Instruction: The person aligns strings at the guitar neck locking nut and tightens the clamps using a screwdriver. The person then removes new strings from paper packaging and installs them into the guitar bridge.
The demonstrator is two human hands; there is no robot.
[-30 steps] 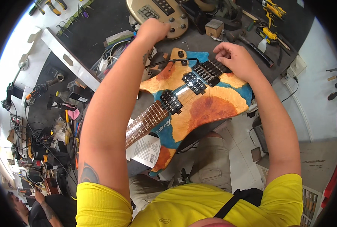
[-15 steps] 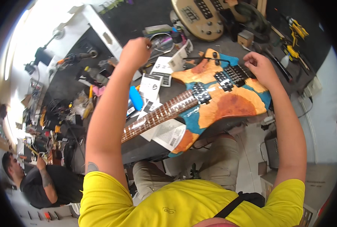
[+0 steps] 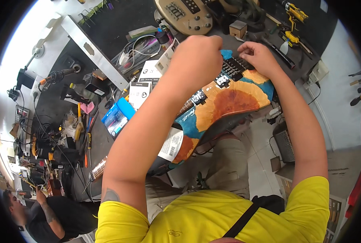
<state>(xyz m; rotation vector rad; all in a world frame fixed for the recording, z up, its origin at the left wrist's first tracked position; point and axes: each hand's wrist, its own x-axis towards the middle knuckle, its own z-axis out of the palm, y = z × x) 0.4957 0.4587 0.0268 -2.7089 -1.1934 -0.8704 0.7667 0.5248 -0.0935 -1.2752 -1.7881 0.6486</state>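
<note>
An electric guitar (image 3: 239, 101) with a blue, tan and reddish-brown patterned body lies in front of me, its neck running down to the left under my left forearm. My left hand (image 3: 198, 58) is closed above the upper part of the body. Its fingertips face away, so whatever they hold is hidden. By the black bridge (image 3: 232, 67), my right hand (image 3: 259, 58) hovers at the body's far right edge, fingers loosely curled and apart, with nothing visible in them. Part of the neck and the upper body are covered by my left hand and arm.
White printed cards (image 3: 140, 91) and a blue plastic case (image 3: 119, 115) lie left of the guitar. Beyond it are a beige guitar (image 3: 184, 16), a small wooden block (image 3: 238, 28) and yellow power tools (image 3: 296, 14). Cables and tools clutter the left, where another person (image 3: 59, 210) works.
My left hand has moved right, from beside the cards to over the guitar body. My right hand stays near the bridge. The whole view has shifted.
</note>
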